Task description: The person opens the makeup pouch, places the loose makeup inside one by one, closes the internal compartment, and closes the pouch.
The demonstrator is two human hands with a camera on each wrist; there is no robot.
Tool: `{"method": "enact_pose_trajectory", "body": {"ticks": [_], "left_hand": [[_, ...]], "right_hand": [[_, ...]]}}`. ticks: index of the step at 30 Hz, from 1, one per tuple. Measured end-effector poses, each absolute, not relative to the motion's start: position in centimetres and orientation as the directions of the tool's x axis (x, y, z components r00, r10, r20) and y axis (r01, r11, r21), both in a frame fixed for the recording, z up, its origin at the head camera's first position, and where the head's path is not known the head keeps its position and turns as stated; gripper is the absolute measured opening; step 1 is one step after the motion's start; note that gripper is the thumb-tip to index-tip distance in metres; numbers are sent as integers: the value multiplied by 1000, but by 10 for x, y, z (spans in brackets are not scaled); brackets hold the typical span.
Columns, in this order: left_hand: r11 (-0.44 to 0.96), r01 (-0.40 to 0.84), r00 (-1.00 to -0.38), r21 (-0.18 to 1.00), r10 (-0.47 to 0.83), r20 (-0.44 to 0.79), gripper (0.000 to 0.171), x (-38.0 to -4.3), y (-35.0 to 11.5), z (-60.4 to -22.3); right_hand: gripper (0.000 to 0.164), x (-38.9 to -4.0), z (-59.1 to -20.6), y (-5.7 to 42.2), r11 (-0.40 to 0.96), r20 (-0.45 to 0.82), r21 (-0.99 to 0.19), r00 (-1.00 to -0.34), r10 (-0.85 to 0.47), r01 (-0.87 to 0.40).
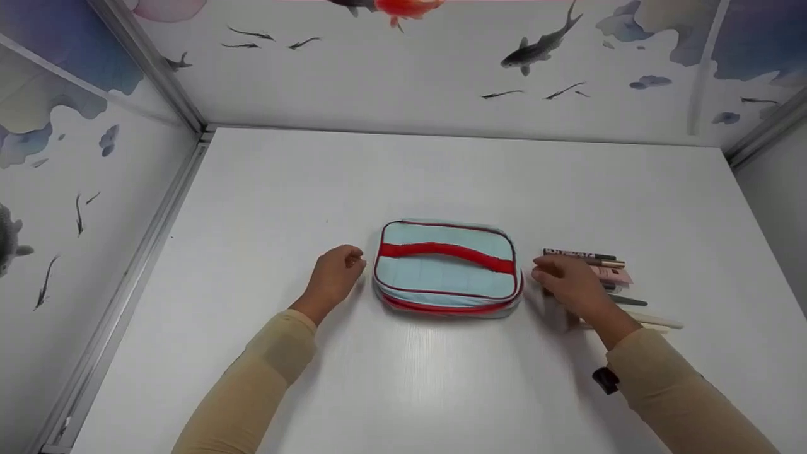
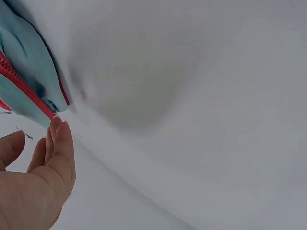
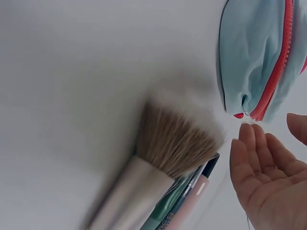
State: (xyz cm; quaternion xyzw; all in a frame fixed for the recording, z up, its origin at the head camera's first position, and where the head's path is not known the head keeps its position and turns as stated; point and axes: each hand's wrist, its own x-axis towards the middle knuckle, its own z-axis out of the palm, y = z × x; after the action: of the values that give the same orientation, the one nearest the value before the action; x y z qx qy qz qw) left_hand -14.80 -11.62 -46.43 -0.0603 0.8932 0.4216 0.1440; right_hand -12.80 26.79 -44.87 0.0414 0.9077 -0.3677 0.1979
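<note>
A light blue cosmetic bag (image 1: pixel 447 277) with red piping lies on the white table, its red strap handle (image 1: pixel 441 250) facing up. To its left is my left hand (image 1: pixel 337 274), fingers relaxed and holding nothing. In the left wrist view those fingertips are close to the end of the red zipper (image 2: pixel 26 88). My right hand (image 1: pixel 570 287) is at the bag's other side with nothing in its grasp. The right wrist view shows its loosely bent fingers near the bag's corner, by the zipper (image 3: pixel 276 72). The zipper runs closed where it shows.
Makeup items lie to the right, partly under my right hand: a brush with brown and white bristles (image 3: pixel 177 139), a pink tube (image 1: pixel 613 275), dark pencils (image 1: pixel 586 255) and pale handles (image 1: pixel 659 320). Panels printed with fish (image 1: pixel 542 47) border the table's back and left.
</note>
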Motion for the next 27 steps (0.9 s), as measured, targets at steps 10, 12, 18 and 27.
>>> {"method": "enact_pose_trajectory", "body": {"ticks": [10,12,18,27], "left_hand": [[802,-39,-978,596,93,-189,37,-138,-122,-466],[828,1,-980,561,113,-165,39,-138,-123,-467],[878,149,-979,454,195,-56,37,-137,-125,-468],[875,299,-953,381,290,82,35,-134,-124,-472]], "right_hand": [[42,-120,-449,268,758,-336,-635,-937,-96,150],[43,-121,-448,268,769,-334,-625,-936,-108,135],[46,-126,-442,265,835,-314,-547,-938,-144,55],[45,-131,-441,260,887,-263,-454,-938,-227,-87]]}}
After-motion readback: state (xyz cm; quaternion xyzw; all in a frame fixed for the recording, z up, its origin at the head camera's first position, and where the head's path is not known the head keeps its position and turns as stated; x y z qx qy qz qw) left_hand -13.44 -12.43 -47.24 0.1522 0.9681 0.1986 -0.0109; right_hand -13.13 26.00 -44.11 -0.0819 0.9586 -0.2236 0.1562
